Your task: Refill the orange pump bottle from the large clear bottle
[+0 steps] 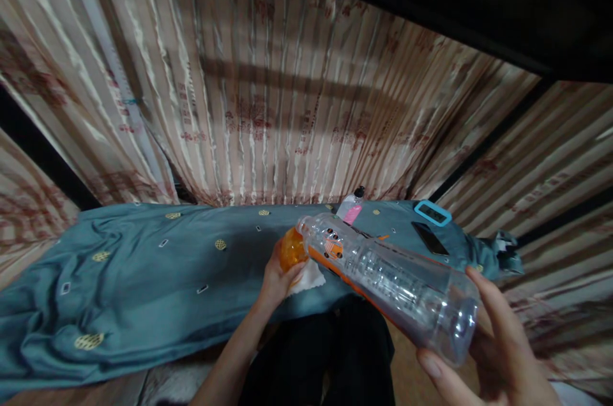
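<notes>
While our right hand (483, 355) grips the base of the clear plastic bottle (387, 278), tilted with its open neck pointing away over the bed (143, 265), our left hand (278, 278) closes around the orange cap (292, 249) just beside that neck, a white cloth (309, 278) under it. We judge the cap is off and being handled; next, cap and neck would have to be lined up squarely.

Clear glossy plastic bottle (393, 281) is catching light; the translucent orange cap (292, 251) is looking smooth. The teal bedsheet (143, 278) is showing matt cloth, the curtain (268, 106) satiny sheen.
</notes>
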`<state>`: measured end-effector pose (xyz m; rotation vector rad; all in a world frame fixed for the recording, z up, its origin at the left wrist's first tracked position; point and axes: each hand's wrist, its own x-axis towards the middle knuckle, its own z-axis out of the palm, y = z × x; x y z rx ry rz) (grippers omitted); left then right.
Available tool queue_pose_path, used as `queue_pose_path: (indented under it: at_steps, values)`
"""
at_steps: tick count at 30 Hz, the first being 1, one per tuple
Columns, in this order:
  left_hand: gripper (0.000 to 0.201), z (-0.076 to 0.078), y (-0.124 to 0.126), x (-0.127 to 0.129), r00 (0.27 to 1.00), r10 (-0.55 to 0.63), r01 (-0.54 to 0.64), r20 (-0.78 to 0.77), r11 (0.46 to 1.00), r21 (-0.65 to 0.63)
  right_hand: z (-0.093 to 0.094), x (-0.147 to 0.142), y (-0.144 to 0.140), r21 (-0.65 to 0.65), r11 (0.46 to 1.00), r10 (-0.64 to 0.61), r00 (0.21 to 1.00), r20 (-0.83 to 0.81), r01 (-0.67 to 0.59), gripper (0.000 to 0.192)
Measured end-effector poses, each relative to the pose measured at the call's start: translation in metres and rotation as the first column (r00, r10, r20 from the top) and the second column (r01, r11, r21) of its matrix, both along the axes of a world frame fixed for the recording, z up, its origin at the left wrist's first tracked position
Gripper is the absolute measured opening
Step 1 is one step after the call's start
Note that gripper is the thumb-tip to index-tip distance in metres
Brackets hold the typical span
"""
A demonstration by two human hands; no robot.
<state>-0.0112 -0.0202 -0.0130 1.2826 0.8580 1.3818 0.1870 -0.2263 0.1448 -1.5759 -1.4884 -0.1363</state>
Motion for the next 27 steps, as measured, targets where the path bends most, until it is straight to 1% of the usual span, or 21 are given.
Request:
queue_pose_path:
  at_steps: [2,7,10,15,19,27]
  values:
    - [0.062,-0.0012,0.0003,0.0001,1.0,-0.003,0.003,0.003,1.0,0.004,-0.0012,0.003,0.0014,-0.003,1.0,0.016,1.0,0.004,-0.016,0.087]
    - [0.061,-0.0004,0.0003,0.0,0.999,-0.006,0.007,-0.034,0.999,0.032,-0.0019,0.0057,0.0024,0.005,1.0,0.005,1.0,0.017,-0.005,0.086]
    - [0.064,0.0015,0.0,0.0006,1.0,-0.011,0.011,-0.009,0.999,0.046,-0.0006,0.0066,0.0017,0.023,1.0,0.014,1.0,0.024,-0.014,0.087]
    - [0.064,0.0018,-0.0001,0.0012,1.0,-0.021,0.021,0.008,0.998,0.058,0.0028,0.0027,0.0031,0.0,1.0,-0.004,1.0,0.026,0.004,0.087]
    - [0.064,-0.0006,0.0001,0.0008,1.0,-0.012,0.011,0.005,0.999,0.05,0.0035,-0.0001,0.0041,0.005,1.0,0.0,1.0,-0.006,0.0,0.087]
    - [0.061,-0.002,0.0005,0.0005,1.0,-0.002,0.003,-0.004,0.998,0.055,0.0024,-0.001,0.0021,-0.005,0.999,-0.033,0.999,-0.039,0.033,0.089]
